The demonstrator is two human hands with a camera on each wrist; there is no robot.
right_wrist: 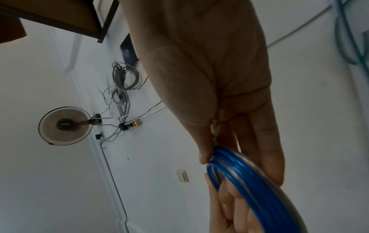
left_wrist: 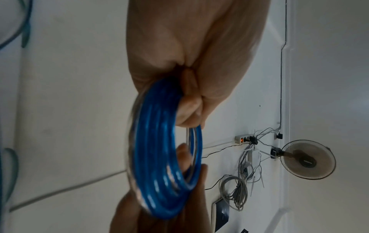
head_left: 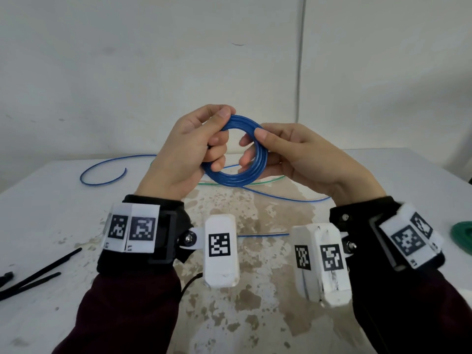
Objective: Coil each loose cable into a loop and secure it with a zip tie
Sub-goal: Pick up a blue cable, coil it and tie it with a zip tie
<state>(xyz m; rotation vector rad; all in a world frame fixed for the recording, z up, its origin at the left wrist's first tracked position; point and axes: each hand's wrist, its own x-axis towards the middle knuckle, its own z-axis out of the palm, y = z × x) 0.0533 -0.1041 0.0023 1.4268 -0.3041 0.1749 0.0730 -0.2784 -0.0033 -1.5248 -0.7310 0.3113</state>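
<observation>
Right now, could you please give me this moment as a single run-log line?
phase: coiling | left hand: grips blue cable coil | right hand: pinches coil | tail: trailing on table | zip ties: unused

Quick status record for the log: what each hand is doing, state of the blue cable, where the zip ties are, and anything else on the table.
left hand: grips the left side of the blue coil, fingers curled through the loop
right hand: pinches the coil's right side
blue coil: several turns, held in the air above the table
loose end: uncoiled blue cable trails across the table
zip ties: black, on the table's left side, untouched
coil tied: not yet
other: thin green cable under the coil; green coil at the right edge
</observation>
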